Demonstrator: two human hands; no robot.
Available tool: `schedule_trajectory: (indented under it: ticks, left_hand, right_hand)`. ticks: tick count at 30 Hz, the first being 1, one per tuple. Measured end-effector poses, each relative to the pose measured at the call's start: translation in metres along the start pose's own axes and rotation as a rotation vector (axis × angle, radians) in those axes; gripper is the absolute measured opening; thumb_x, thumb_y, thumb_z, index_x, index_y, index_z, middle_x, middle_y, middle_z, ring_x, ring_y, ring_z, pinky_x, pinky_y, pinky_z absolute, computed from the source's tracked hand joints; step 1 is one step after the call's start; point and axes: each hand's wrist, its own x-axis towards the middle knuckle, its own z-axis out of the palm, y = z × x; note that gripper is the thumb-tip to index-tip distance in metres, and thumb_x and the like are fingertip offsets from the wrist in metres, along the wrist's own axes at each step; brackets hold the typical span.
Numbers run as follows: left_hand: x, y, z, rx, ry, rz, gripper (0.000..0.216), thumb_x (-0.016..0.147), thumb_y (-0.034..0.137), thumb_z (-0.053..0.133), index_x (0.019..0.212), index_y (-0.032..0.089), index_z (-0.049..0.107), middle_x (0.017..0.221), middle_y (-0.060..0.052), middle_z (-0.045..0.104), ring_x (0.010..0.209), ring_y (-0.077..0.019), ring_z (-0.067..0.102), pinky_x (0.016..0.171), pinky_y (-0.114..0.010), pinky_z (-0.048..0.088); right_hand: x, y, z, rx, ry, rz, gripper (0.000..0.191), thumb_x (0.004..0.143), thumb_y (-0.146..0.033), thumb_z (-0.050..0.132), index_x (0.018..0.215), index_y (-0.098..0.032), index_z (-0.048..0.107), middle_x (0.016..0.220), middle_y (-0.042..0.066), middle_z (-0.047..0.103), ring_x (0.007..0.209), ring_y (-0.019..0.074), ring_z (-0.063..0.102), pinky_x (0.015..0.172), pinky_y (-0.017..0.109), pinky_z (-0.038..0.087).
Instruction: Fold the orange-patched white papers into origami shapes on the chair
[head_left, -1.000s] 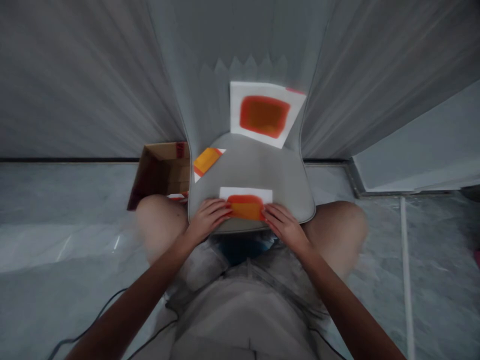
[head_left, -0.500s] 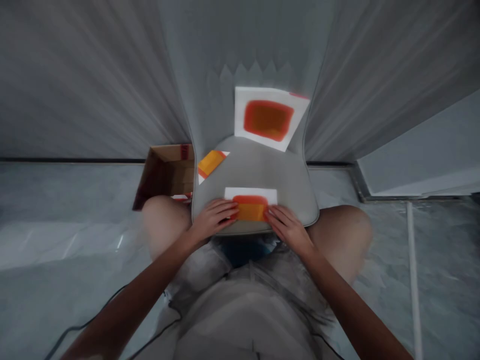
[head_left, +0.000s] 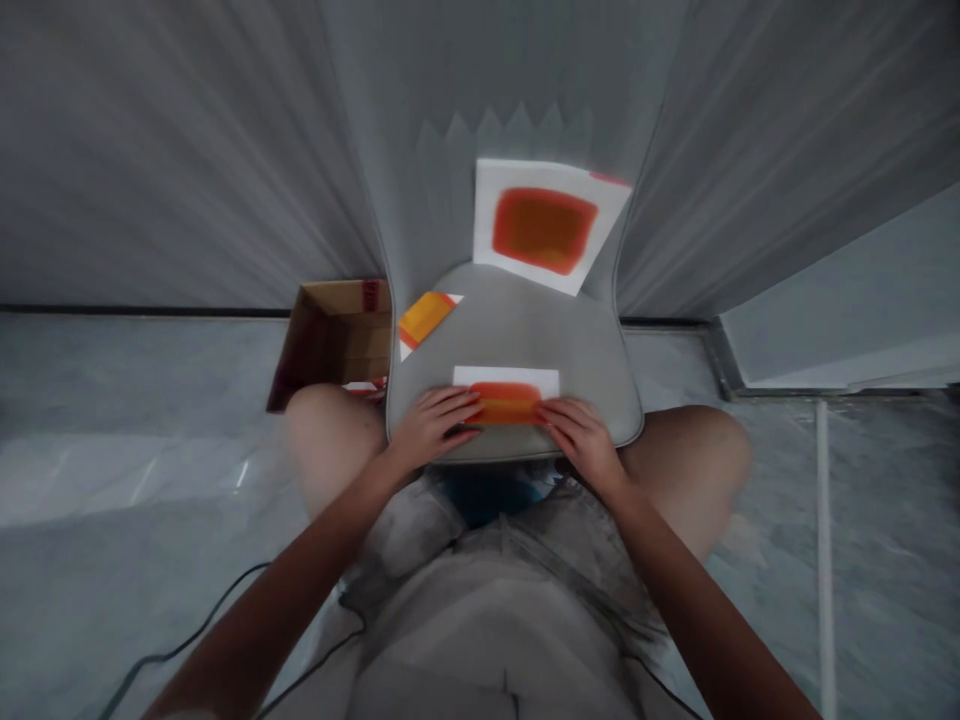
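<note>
A white paper sheet with an orange and red print lies near the front edge of the chair seat. Its near part is folded over and shows a yellow-orange band. My left hand pinches the left end of this fold, thumb below and fingers above. At the opposite end my right hand holds the fold the same way. Farther left on the seat is a small folded yellow-orange paper with white pointed corners. Toward the back, a creased white sheet with a red-orange square leans against the backrest.
The grey chair stands between my knees. On the floor at its left is an open cardboard box with something red and white inside. Grey curtains hang behind. A black cable runs by my left arm.
The yellow-orange band of the paper between my hands looks narrower, its near edge turned farther from me. Both hands keep to its ends. The whole view has shifted slightly.
</note>
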Motion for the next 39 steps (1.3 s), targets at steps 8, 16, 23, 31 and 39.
schedule_trajectory:
  ticks: [8, 16, 23, 31, 39]
  left_hand:
    - [0.014, 0.002, -0.004, -0.206, 0.103, -0.132, 0.025, 0.105, 0.04, 0.058, 0.113, 0.027, 0.078, 0.12, -0.005, 0.079, 0.116, -0.0225, 0.073, 0.103, -0.045, 0.058]
    - [0.043, 0.009, 0.009, 0.097, 0.326, -0.338, 0.031, 0.106, 0.036, 0.055, 0.128, 0.023, 0.072, 0.123, -0.009, 0.077, 0.116, -0.0269, 0.07, 0.1, -0.046, 0.056]
    - [0.048, 0.021, 0.02, 0.136, 0.193, -0.043, 0.029, 0.107, 0.032, 0.054, 0.129, 0.029, 0.073, 0.135, -0.003, 0.073, 0.137, -0.0225, 0.061, 0.129, -0.056, 0.032]
    - [0.039, 0.031, 0.023, 0.14, 0.155, -0.122, 0.038, 0.108, 0.038, 0.051, 0.14, 0.024, 0.066, 0.141, -0.006, 0.07, 0.138, -0.0204, 0.061, 0.122, -0.048, 0.045]
    - [0.037, 0.037, 0.026, 0.24, 0.123, -0.184, 0.04, 0.109, 0.036, 0.049, 0.143, 0.024, 0.064, 0.148, -0.006, 0.064, 0.144, -0.0229, 0.056, 0.127, -0.051, 0.038]
  right_hand:
    - [0.02, 0.005, 0.008, 0.248, 0.077, 0.324, 0.04, 0.099, -0.058, 0.061, 0.094, -0.022, 0.078, 0.099, 0.009, 0.076, 0.092, 0.0236, 0.07, 0.085, 0.039, 0.055]
    - [0.049, 0.001, 0.02, -0.104, 0.068, 0.636, 0.054, 0.099, -0.062, 0.046, 0.102, -0.017, 0.075, 0.085, 0.008, 0.069, 0.074, 0.0203, 0.057, 0.07, 0.032, 0.04]
    - [0.06, 0.003, 0.027, -0.159, 0.077, 0.783, 0.051, 0.097, -0.05, 0.05, 0.127, -0.015, 0.07, 0.098, 0.012, 0.074, 0.083, 0.0258, 0.063, 0.073, 0.035, 0.043]
    - [0.043, -0.009, 0.034, -0.364, 0.232, 0.413, 0.049, 0.107, -0.043, 0.041, 0.136, -0.013, 0.066, 0.135, 0.022, 0.066, 0.124, 0.033, 0.06, 0.106, 0.051, 0.047]
    - [0.03, -0.015, 0.047, -0.408, -0.011, 0.245, 0.058, 0.111, -0.042, 0.031, 0.15, -0.007, 0.056, 0.152, 0.021, 0.058, 0.147, 0.0332, 0.046, 0.125, 0.06, 0.029]
